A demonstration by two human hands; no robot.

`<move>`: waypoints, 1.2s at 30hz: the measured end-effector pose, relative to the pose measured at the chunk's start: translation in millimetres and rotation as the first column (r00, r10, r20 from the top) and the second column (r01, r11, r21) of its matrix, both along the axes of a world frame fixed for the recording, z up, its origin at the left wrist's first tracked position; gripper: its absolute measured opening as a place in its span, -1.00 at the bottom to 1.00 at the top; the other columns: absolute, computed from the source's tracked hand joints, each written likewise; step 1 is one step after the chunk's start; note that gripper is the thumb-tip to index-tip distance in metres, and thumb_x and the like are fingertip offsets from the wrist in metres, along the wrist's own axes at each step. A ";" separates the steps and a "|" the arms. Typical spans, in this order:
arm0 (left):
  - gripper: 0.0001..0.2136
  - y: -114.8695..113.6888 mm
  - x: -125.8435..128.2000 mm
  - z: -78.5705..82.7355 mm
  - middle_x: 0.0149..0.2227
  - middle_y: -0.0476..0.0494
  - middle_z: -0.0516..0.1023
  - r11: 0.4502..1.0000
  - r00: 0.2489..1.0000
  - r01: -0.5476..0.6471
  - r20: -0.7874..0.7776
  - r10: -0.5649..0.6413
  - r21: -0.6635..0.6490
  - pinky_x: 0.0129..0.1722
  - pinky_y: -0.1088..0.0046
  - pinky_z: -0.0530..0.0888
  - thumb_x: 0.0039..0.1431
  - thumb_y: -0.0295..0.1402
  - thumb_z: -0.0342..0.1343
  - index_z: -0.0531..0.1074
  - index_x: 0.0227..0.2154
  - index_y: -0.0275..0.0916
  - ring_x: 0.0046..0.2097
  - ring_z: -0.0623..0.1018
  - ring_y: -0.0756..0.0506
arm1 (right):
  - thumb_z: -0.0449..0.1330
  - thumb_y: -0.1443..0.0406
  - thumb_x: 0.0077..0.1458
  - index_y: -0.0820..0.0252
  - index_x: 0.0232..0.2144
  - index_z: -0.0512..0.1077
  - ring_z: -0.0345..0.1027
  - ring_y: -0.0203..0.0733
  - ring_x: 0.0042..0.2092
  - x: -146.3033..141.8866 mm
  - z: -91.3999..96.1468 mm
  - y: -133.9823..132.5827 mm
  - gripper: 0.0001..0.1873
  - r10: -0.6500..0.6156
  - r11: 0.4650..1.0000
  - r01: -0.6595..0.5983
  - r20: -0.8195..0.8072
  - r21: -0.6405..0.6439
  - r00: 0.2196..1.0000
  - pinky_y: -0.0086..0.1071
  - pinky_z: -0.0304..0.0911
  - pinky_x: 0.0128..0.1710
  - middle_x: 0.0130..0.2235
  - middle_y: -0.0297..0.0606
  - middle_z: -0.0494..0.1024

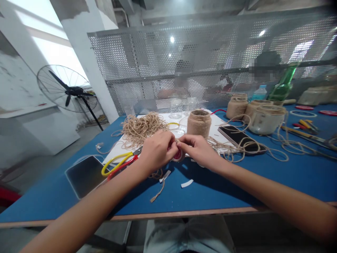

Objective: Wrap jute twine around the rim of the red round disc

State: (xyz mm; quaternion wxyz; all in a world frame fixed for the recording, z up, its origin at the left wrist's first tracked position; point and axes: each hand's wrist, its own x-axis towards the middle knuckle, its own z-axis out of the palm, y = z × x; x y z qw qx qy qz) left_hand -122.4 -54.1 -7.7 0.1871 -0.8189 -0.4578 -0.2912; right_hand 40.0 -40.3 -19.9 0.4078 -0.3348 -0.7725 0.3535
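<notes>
My left hand (157, 150) and my right hand (198, 149) meet at the middle of the blue table (263, 175), fingers curled. Between them they pinch a small round red-and-white thing (178, 155), maybe a tape roll; most of it is hidden by the fingers. Jute twine (159, 186) trails from under my left hand toward the table's front edge. A twine-wrapped jar (199, 123) stands just behind my hands on a white sheet (218, 123). Yellow and red handled scissors (119, 164) lie left of my left hand.
A loose twine heap (140, 128) lies back left. A phone (240, 138) lies right under twine, a tablet (84, 174) at the left edge. More wrapped jars (265, 118), glass jars (176, 108), a green bottle (284, 86) and tools (305, 124) stand behind. People sit beyond the mesh screen (210, 59).
</notes>
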 end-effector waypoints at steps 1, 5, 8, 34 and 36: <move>-0.86 -0.7 1.2 -0.3 -0.50 -0.01 0.38 1.000 1.000 -0.023 -0.010 0.023 0.011 -0.47 0.51 0.17 0.08 -0.33 -0.05 0.31 -0.51 -0.25 -0.39 0.35 0.01 | 0.03 0.31 0.05 0.24 -0.54 0.36 0.30 -0.36 -0.48 -0.5 -0.7 0.3 -0.81 -0.004 1.000 0.004 -0.008 -0.005 1.000 -0.50 0.12 -0.47 -0.54 -0.36 0.44; -0.85 -0.2 3.5 -2.5 -0.50 0.01 0.38 0.996 0.996 -0.084 -0.038 0.085 0.038 -0.50 0.50 0.13 0.09 -0.31 -0.05 0.32 -0.51 -0.23 -0.40 0.35 0.01 | 0.03 0.30 0.04 0.24 -0.53 0.37 0.29 -0.34 -0.47 -1.6 -3.1 2.0 -0.81 -0.033 0.999 0.033 -0.020 -0.009 0.999 -0.49 0.13 -0.46 -0.54 -0.35 0.44; -0.85 1.6 3.8 -3.7 -0.51 0.01 0.38 0.994 0.994 -0.090 -0.056 0.093 0.061 -0.48 0.50 0.15 0.08 -0.33 -0.05 0.31 -0.53 -0.23 -0.40 0.35 0.01 | 0.02 0.29 0.04 0.25 -0.52 0.38 0.28 -0.34 -0.46 -1.9 -3.1 1.7 -0.80 -0.052 0.999 0.052 -0.011 0.007 0.999 -0.48 0.13 -0.45 -0.53 -0.35 0.44; -0.86 14.8 -34.0 27.3 -0.53 -0.03 0.42 0.907 0.904 -0.421 0.099 0.417 0.017 -0.53 0.50 0.09 0.04 -0.30 -0.10 0.29 -0.50 -0.23 -0.49 0.35 -0.01 | 0.14 0.25 -0.07 0.29 -0.51 0.40 0.26 -0.35 -0.44 3.6 4.0 8.3 -0.82 -0.143 0.940 0.045 -0.271 -0.337 0.952 -0.43 0.22 -0.39 -0.50 -0.32 0.40; -0.75 18.6 -39.3 28.2 -0.54 -0.08 0.44 0.876 0.876 -0.482 0.007 0.482 -0.019 -0.55 0.50 0.07 0.10 -0.23 -0.15 0.31 -0.54 -0.24 -0.50 0.37 -0.03 | 0.15 0.24 -0.08 0.29 -0.50 0.41 0.26 -0.35 -0.45 3.8 3.4 9.5 -0.82 -0.147 0.934 0.035 -0.293 -0.356 0.945 -0.42 0.21 -0.39 -0.50 -0.32 0.41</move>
